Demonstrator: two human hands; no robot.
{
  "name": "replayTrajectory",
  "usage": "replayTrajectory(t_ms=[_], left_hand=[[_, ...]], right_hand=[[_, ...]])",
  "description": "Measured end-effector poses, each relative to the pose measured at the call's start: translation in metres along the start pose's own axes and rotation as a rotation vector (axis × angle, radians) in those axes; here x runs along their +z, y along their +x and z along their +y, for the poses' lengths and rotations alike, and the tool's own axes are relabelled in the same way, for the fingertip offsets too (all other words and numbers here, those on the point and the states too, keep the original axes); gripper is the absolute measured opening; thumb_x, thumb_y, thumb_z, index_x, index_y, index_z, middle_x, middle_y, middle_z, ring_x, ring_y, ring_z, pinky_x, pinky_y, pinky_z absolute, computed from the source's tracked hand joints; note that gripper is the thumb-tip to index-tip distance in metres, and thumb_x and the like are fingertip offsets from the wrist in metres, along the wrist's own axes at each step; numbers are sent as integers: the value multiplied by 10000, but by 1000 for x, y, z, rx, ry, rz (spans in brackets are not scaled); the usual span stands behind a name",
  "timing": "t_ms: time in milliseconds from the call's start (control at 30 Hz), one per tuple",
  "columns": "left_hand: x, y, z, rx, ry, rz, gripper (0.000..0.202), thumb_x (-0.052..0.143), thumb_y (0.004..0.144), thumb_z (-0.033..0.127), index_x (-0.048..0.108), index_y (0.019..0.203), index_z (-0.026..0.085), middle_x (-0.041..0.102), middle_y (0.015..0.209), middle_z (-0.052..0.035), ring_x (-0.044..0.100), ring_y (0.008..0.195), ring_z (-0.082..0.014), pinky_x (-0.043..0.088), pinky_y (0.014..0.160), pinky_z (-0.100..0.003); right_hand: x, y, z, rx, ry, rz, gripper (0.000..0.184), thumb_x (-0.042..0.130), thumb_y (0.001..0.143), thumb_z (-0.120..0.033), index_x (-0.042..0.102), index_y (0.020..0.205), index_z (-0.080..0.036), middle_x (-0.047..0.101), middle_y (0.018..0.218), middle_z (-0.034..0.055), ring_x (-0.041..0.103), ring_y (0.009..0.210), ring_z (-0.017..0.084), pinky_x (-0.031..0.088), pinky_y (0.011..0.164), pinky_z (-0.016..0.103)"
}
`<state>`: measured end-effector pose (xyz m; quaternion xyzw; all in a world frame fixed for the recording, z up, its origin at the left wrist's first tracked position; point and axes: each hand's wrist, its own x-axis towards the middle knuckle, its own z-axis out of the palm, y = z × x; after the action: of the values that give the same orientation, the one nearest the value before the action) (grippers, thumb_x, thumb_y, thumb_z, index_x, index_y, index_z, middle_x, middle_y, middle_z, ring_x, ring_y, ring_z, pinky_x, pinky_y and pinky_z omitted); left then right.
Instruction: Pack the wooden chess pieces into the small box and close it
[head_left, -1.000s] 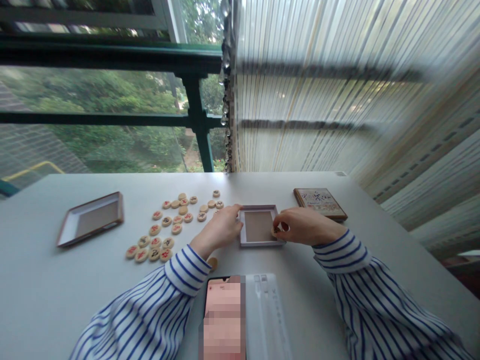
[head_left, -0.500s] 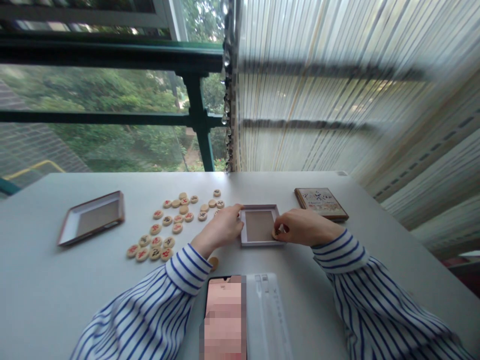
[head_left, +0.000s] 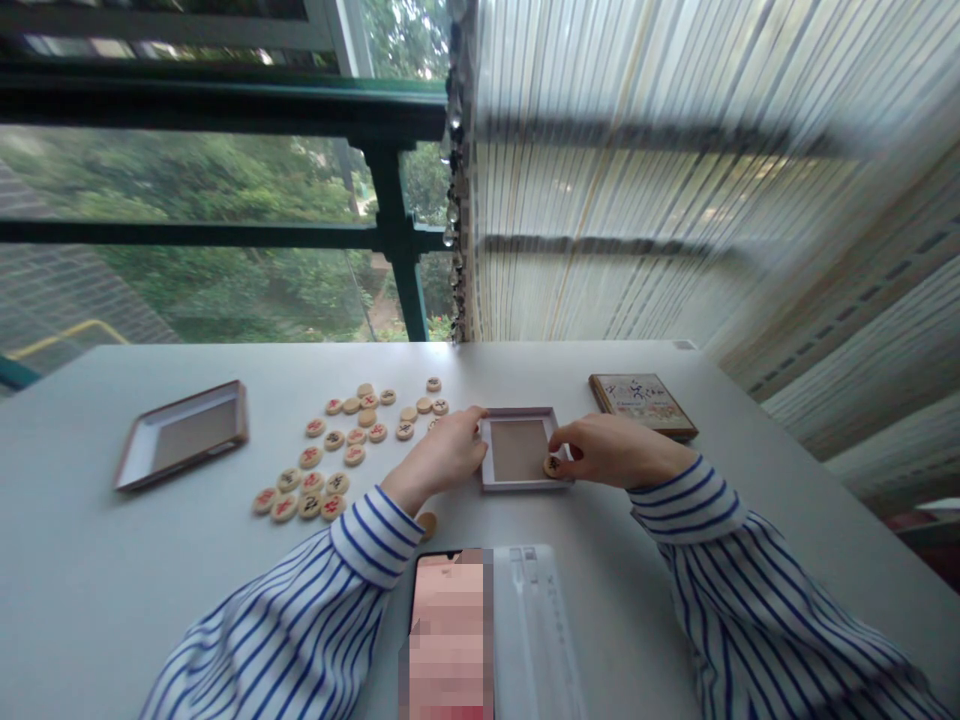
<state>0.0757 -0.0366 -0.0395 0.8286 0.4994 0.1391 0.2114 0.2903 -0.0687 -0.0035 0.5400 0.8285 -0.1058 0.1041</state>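
My left hand (head_left: pixel 448 450) is closed on the left wall of a shallow open box (head_left: pixel 520 488), its fingertips at the far left corner. Over the box's right wall reaches my right hand (head_left: pixel 611 450), thumb and index finger at a round wooden Chinese chess piece (head_left: pixel 553 465) with a black character facing up. That piece is in the near right corner of the box; whether it rests on the bottom I cannot tell. Left of my left hand lie several loose Chinese chess pieces (head_left: pixel 357 437), marked red or black, a few blank side up. A single piece (head_left: pixel 427 524) sits by my left cuff.
An open box lid or tray (head_left: pixel 199 440) lies at the left of the white table (head_left: pixel 150 580). A printed flat box (head_left: pixel 645 405) is behind my right hand. In front are a phone (head_left: pixel 450 630) and a white case (head_left: pixel 532 630). Windows and a string curtain (head_left: pixel 600 200) stand behind.
The fingers of my right hand have shifted slightly, and the black character on the piece now shows more plainly. My left hand stays on the box.
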Motion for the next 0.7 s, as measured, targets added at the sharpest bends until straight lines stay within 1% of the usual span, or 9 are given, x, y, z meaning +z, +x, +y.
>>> replayTrajectory(t_ms=[133,267,467,567,700], left_hand=[[0,-1,-1,2,-18,-2,390,466,739,170,503,1127,167,625,1008,-76,610,844,-171,447,756,-249],[0,-1,0,-13,-16,-6,391,476,741,182,499,1132,173,626,1009,-70,608,847,-173,446,757,-249],[0,0,1,-16,-3,-4,392,474,748,189,497,1140,177,628,1014,-71,604,863,-175,442,762,-247],[-1,0,1,-26,-5,-9,392,478,747,186,499,1138,178,633,1005,-70,607,850,-173,441,756,-247],[-2,-1,2,-36,-14,-30,399,478,748,189,498,1146,185,654,947,-54,614,819,-171,444,728,-244]], right_hand=[[1,1,-3,0,-1,9,335,447,754,-468,657,928,-274,665,778,44,594,702,188,380,573,265],[1,2,-6,-3,16,-8,287,469,751,-417,671,894,-272,666,787,43,594,714,181,379,582,257],[2,2,-4,-24,32,-8,285,464,757,-414,671,904,-285,666,794,43,596,710,178,384,586,261],[1,2,-4,-27,51,-30,274,475,752,-394,672,907,-282,670,800,37,598,711,174,388,595,257],[-1,1,-5,-23,63,-36,275,477,746,-386,674,909,-284,674,800,33,600,713,173,389,596,253]])
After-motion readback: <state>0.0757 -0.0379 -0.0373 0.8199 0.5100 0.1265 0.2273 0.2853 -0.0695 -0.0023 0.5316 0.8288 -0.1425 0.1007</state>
